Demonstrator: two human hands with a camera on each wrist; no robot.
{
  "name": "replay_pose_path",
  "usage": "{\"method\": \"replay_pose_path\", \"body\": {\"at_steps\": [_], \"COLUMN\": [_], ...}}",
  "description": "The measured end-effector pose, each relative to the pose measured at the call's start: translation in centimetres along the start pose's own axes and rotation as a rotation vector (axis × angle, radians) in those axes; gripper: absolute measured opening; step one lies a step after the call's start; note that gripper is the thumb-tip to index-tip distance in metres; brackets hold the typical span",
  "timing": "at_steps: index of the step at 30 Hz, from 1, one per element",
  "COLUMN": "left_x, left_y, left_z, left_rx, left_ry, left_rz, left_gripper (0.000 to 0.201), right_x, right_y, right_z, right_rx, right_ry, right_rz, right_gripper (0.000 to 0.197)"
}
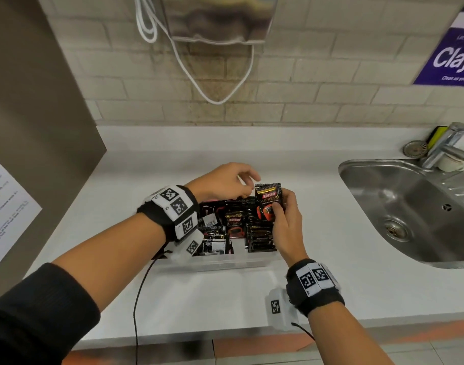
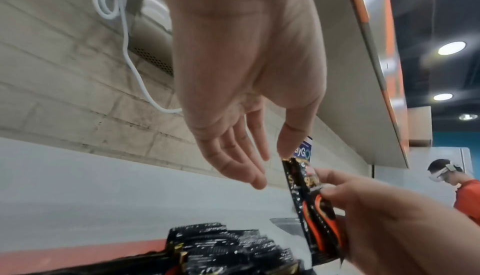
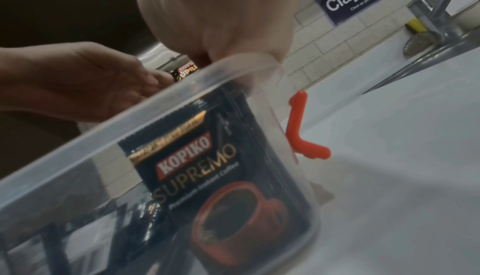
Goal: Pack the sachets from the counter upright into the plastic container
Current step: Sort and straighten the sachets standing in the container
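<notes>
A clear plastic container point(image 1: 220, 262) sits on the white counter, with several black Kopiko sachets point(image 1: 235, 227) inside, some upright and some lying loose. My right hand point(image 1: 281, 204) pinches one sachet point(image 1: 267, 197) upright over the container's far right corner. My left hand point(image 1: 252, 185) hovers just left of that sachet with relaxed fingers and holds nothing. In the left wrist view its thumb tip point(image 2: 285, 148) is at the top edge of the sachet point(image 2: 311, 213). The right wrist view shows an upright sachet point(image 3: 221, 187) through the container wall point(image 3: 78, 156) and a red latch point(image 3: 298, 131).
A steel sink point(image 1: 410, 206) with a faucet point(image 1: 447, 146), a strainer point(image 1: 414, 148) and a yellow sponge point(image 1: 436, 135) lies to the right. A white cord point(image 1: 199, 75) hangs on the brick wall. A brown panel with a paper sheet point(image 1: 4, 206) stands left. A person in orange point(image 2: 467, 193) stands far off.
</notes>
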State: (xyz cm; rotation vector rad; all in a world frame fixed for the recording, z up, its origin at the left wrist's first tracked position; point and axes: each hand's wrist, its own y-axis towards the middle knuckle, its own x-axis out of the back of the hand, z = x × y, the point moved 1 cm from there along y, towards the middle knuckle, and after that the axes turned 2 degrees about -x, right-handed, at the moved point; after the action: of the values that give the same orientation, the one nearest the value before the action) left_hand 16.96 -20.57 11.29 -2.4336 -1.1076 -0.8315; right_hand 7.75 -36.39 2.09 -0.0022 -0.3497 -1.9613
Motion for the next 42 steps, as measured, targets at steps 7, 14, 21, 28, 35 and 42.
{"method": "replay_pose_path", "body": {"at_steps": [7, 14, 21, 28, 35, 42], "left_x": [-0.9, 1.1, 2.5, 1.5, -0.5, -2.3], "left_y": [0.4, -0.7, -2.0, -1.9, -2.0, -1.6], "left_z": [-0.7, 1.1, 3.4, 4.4, 4.4, 3.9], "left_rx": [-0.018, 0.006, 0.064, 0.101, 0.113, 0.077], "left_ry": [-0.136, -0.195, -0.123, 0.013, 0.145, 0.402], "left_rz": [-0.036, -0.094, -0.079, -0.072, -0.049, -0.011], "left_gripper": [0.01, 0.004, 0.007, 0.012, 0.011, 0.022], "right_x": [0.1, 0.0, 0.0, 0.0, -0.1, -0.1], "right_y": [-0.1, -0.1, -0.2, -0.3, -0.5, -0.4], "right_z": [-0.2, -0.4, 0.0, 0.4, 0.6, 0.9], "right_rx": [-0.006, -0.048, -0.045, -0.095, -0.07, -0.02], "right_ry": [0.006, 0.008, 0.021, 0.041, 0.011, -0.04], "right_rz": [-0.02, -0.061, -0.07, -0.058, -0.022, 0.025], "right_gripper": [0.024, 0.015, 0.01, 0.008, 0.006, 0.004]}}
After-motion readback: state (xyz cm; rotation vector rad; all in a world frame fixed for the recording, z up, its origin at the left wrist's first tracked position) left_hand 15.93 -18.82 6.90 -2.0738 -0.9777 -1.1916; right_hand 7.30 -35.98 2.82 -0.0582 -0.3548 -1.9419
